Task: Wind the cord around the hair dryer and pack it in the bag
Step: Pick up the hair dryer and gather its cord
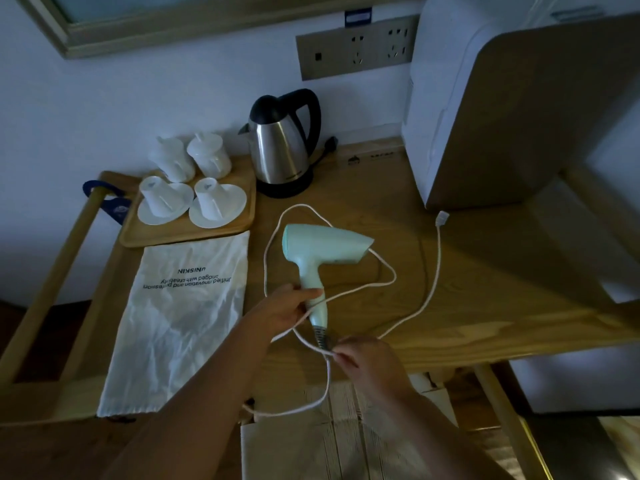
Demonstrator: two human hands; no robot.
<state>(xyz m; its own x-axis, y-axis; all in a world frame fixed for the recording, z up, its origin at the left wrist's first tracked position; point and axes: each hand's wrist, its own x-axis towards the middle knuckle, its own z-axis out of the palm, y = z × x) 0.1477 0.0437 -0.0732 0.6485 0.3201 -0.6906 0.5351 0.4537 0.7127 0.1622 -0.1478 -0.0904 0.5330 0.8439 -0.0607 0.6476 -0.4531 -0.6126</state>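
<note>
The hair dryer [320,252] lies near the centre of the wooden surface [485,289], its pale green body pointing toward 3 o'clock and its handle running down toward 6 o'clock. The left hand [282,308] grips the handle, its fingers [311,294] clamped around the middle of the handle together with a strand of the cord [434,271]. The right hand [367,362] sits at 6 o'clock from the dryer, just below the ribbed sleeve at the handle's end, with its fingers [341,358] pinched together on the cord where it leaves the sleeve. The white cord forms one loose loop around the dryer body, passing over 12 o'clock of the body and crossing at the handle; a second length sags off the front edge of the surface at 6 o'clock, and the remainder runs out toward 2 o'clock, ending in the plug [442,217] lying flat on the surface. The bag [180,317], white cloth with printed text, lies flat at 9 o'clock from the dryer, apart from it. At 11 o'clock a wooden tray [242,230] carries four upturned white cups [209,155], two of them on saucers. A steel kettle [280,143] stands on its base at 12 o'clock, beside the tray. A wall socket panel [356,46] is mounted above the kettle.
</note>
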